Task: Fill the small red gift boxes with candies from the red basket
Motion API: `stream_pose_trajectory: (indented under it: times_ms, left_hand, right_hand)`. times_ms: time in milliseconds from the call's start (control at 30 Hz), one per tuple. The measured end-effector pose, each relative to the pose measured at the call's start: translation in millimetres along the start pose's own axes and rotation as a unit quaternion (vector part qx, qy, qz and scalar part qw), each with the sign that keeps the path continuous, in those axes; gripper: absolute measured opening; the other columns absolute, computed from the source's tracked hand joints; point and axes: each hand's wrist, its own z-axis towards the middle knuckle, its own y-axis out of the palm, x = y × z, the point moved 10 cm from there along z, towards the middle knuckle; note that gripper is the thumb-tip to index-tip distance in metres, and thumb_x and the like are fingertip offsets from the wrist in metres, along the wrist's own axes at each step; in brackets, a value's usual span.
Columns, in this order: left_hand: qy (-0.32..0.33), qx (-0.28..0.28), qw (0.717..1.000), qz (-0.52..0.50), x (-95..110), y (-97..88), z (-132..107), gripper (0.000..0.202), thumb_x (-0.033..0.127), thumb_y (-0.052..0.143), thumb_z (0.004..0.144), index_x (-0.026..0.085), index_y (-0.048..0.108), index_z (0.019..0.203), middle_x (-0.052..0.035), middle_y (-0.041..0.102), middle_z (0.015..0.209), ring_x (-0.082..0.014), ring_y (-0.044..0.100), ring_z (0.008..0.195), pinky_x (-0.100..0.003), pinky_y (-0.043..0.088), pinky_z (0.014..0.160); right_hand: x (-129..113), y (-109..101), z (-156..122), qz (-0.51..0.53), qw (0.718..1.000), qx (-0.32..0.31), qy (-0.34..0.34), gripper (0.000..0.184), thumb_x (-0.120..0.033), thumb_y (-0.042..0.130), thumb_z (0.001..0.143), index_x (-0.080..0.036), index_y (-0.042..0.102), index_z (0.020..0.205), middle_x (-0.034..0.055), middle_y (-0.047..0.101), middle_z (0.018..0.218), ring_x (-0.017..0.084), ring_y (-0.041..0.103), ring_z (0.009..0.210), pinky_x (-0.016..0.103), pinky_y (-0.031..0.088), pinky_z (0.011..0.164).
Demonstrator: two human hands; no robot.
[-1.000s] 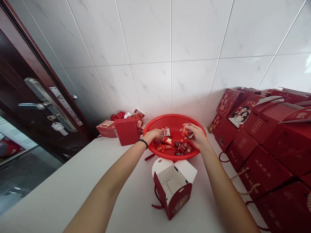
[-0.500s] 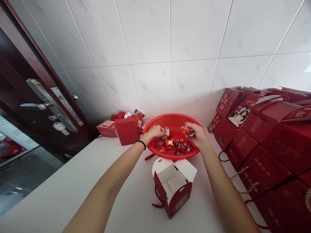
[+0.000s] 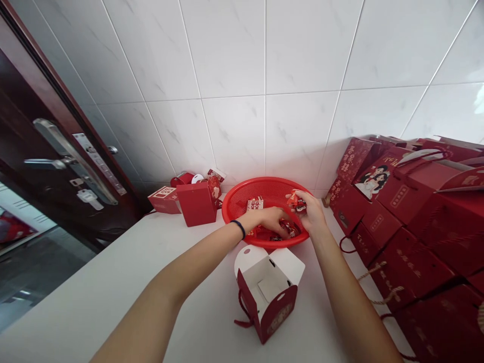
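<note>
A red plastic basket (image 3: pixel 238 187) holds wrapped candies (image 3: pixel 260 233) in red packaging and a small white-and-red packet (image 3: pixel 255 203). My left hand (image 3: pixel 274 223) reaches down into the basket over the candies at its near right, fingers curved and apart; the fingertips are partly hidden. At the basket's right side, my right hand (image 3: pixel 312 209) is closed around a few red wrapped candies (image 3: pixel 296 201). Just in front of the basket stands a red gift box (image 3: pixel 278 315) with its white-lined flaps open, its white inside showing and a red cord handle at its left.
Many red gift boxes (image 3: pixel 408 247) with cord handles are stacked along the right. Some red boxes (image 3: pixel 196 204) stand at the table's back left. White tiled wall (image 3: pixel 234 131) rises behind the white table (image 3: pixel 151 267). A dark door (image 3: pixel 49 166) with keys is at left.
My left hand has moved right, away from the white-and-red packet, to the candies at the near right of the basket. My right hand still holds its candies almost in place.
</note>
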Motion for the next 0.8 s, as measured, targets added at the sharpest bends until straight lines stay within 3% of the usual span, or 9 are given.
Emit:
stream_pose_trajectory:
  times_ms: [100, 267, 433, 567, 667, 800]
  left_hand:
    - [-0.025, -0.098, 0.991, 0.085, -1, 24.7, 9, 0.028, 0.021, 0.076, 0.068, 0.027, 0.078, 0.096, -0.0023, 0.076, 0.1, -0.0215, 0.07, 0.08, -0.026, 0.053, 0.068]
    - [-0.114, -0.031, 0.983, 0.143, -43, -5.2, 5, 0.036, 0.006, 0.069, 0.069, 0.016, 0.075, 0.104, -0.016, 0.072, 0.115, -0.0295, 0.07, 0.098, -0.031, 0.054, 0.081]
    - [-0.126, -0.004, 0.984, 0.123, -71, -19.6, -11, 0.057, 0.004, 0.062, 0.073, 0.02, 0.064, 0.127, -0.0097, 0.07, 0.126, -0.0223, 0.067, 0.109, -0.025, 0.051, 0.087]
    - [-0.123, 0.002, 0.986, 0.109, -63, -18.4, -13, 0.043, 0.007, 0.057, 0.081, 0.02, 0.069, 0.12, -0.0081, 0.072, 0.123, -0.0209, 0.068, 0.107, -0.024, 0.051, 0.085]
    - [-0.128, 0.007, 0.986, 0.108, -49, -18.0, -10, 0.028, 0.024, 0.055, 0.09, 0.021, 0.07, 0.114, -0.0098, 0.074, 0.114, -0.0238, 0.07, 0.101, -0.028, 0.052, 0.082]
    - [-0.138, -0.015, 0.984, 0.107, -37, -10.6, -6, 0.032, 0.039, 0.066, 0.085, 0.019, 0.071, 0.109, -0.0124, 0.075, 0.106, -0.0284, 0.071, 0.096, -0.031, 0.052, 0.076]
  right_hand:
    - [-1, 0, 0, 0.001, 1.0, 0.005, -0.003, 0.024, -0.031, 0.075, 0.056, -0.018, 0.065, 0.074, 0.0062, 0.073, 0.071, 0.013, 0.056, 0.056, 0.022, 0.04, 0.044]
    - [1, 4, -3, 0.0, 1.0, 0.011, 0.003, 0.027, -0.031, 0.075, 0.053, -0.017, 0.065, 0.074, 0.0053, 0.072, 0.069, 0.013, 0.057, 0.055, 0.021, 0.04, 0.043]
    - [4, 9, -5, 0.0, 1.0, 0.005, 0.01, 0.03, -0.03, 0.077, 0.053, -0.016, 0.066, 0.076, 0.0062, 0.073, 0.07, 0.013, 0.058, 0.056, 0.02, 0.04, 0.043]
    - [5, 8, -5, 0.001, 1.0, 0.006, 0.014, 0.03, -0.03, 0.079, 0.052, -0.016, 0.067, 0.076, 0.0057, 0.073, 0.071, 0.013, 0.058, 0.056, 0.02, 0.041, 0.043]
    - [3, 9, -5, 0.0, 1.0, 0.001, 0.011, 0.028, -0.03, 0.078, 0.053, -0.016, 0.066, 0.075, 0.0057, 0.074, 0.072, 0.012, 0.057, 0.053, 0.021, 0.04, 0.043]
    - [4, 10, -3, 0.005, 1.0, -0.009, 0.016, 0.029, -0.031, 0.078, 0.054, -0.016, 0.066, 0.076, 0.0053, 0.074, 0.073, 0.012, 0.057, 0.051, 0.022, 0.04, 0.042]
